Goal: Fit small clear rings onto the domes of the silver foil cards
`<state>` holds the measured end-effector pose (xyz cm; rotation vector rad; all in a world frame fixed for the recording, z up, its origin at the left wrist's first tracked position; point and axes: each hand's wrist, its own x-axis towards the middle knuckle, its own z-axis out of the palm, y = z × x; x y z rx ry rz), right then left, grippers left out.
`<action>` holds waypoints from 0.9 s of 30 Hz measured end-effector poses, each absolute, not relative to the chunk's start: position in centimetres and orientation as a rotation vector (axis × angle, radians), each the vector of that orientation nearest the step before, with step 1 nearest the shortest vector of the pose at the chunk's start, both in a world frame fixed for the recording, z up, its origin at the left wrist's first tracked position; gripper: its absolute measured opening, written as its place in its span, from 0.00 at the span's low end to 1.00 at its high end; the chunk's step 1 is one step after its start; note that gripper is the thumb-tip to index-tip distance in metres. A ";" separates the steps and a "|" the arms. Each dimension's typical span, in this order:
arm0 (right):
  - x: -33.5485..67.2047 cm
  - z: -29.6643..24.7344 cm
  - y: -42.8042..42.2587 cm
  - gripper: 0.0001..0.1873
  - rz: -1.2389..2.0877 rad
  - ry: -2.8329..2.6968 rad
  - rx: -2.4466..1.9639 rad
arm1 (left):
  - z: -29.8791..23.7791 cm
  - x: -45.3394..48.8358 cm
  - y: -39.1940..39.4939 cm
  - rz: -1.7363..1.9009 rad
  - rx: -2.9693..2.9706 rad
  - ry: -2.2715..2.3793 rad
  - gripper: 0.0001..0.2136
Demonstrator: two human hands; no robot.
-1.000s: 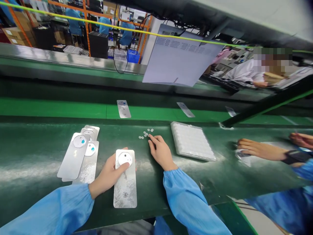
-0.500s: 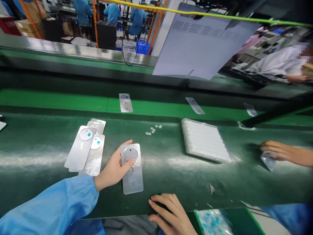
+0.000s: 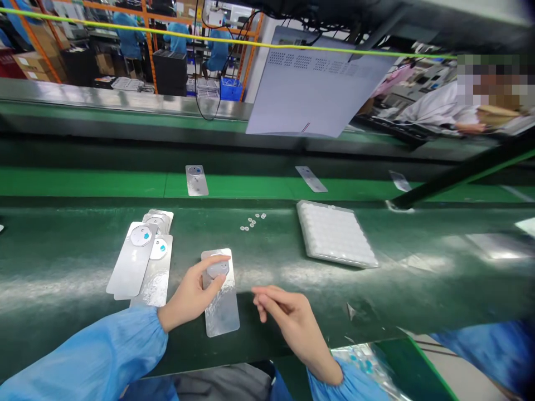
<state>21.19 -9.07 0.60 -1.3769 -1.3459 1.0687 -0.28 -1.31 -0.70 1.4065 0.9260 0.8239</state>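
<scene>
A silver phone-shaped plate (image 3: 223, 317) with a round-cornered disc near its top lies on the green bench in front of me. My left hand (image 3: 193, 294) rests on it, thumb and forefinger curved around the disc. Just to the right, my right hand (image 3: 288, 314) hovers over the bench with its fingertips pinched together; whatever they hold, if anything, is too small to make out. Left of my hands is an overlapping pile of similar plates (image 3: 132, 262), with blue marks on some discs. Several small white rings (image 3: 252, 221) lie beyond my hands.
A white tray-like pack (image 3: 336, 233) sits right of centre. More plates lie on the far green strip (image 3: 251, 186), one of them a marked plate (image 3: 197, 181). A slanted dark post (image 3: 451, 172) stands at right. A co-worker's blue sleeve (image 3: 489, 356) shows beside a bag of blue pieces (image 3: 368, 362).
My right hand has risen from the bench's near edge and its fingers have closed. The plate now lies flat, my left forefinger over its top. The co-worker's hand at right has left view.
</scene>
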 end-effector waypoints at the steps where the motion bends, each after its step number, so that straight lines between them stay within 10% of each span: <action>1: 21.0 1.0 -8.2 0.17 1.055 -1.371 -1.377 | -0.7 -0.3 -1.3 0.796 1.439 0.948 0.18; 14: 18.2 2.0 -5.5 0.30 1.416 -0.985 -1.322 | -0.7 0.1 -1.8 0.864 1.598 0.838 0.10; 27: 18.3 1.7 -6.2 0.21 1.341 -1.219 -1.360 | -0.2 0.2 -1.7 0.885 1.449 0.848 0.07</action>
